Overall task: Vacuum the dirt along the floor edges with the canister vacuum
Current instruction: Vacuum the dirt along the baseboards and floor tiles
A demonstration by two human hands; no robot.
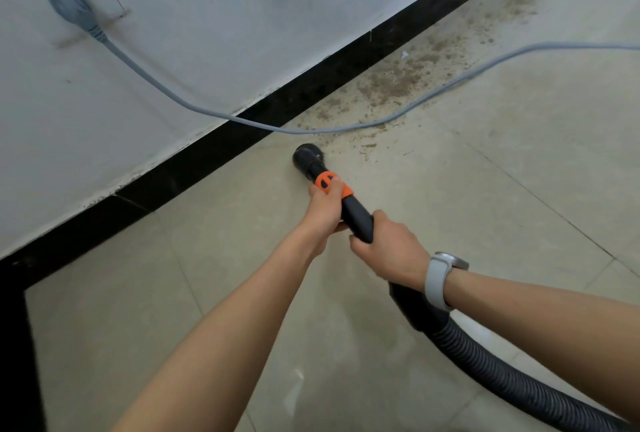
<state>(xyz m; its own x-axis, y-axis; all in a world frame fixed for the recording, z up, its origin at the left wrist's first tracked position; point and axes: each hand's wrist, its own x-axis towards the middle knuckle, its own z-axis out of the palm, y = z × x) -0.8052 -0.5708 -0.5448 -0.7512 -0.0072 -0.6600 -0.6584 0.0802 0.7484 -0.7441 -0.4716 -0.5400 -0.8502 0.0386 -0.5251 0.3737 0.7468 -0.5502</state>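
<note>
A black vacuum wand (356, 215) with an orange collar ends in a round brush nozzle (306, 156) that rests on the beige tiled floor close to the black baseboard (221, 147). My left hand (323, 204) grips the wand at the orange collar. My right hand (388, 244), with a grey watch on its wrist, grips the wand just behind. A ribbed black hose (502, 369) trails back to the lower right. Brown dirt (394, 81) lies scattered along the baseboard beyond the nozzle. The canister is out of view.
A grey power cord (311, 130) runs from a plug (71, 7) in the white wall, droops onto the floor just ahead of the nozzle and crosses the dirt toward the right edge. A dark edge (14, 345) borders the floor at the left.
</note>
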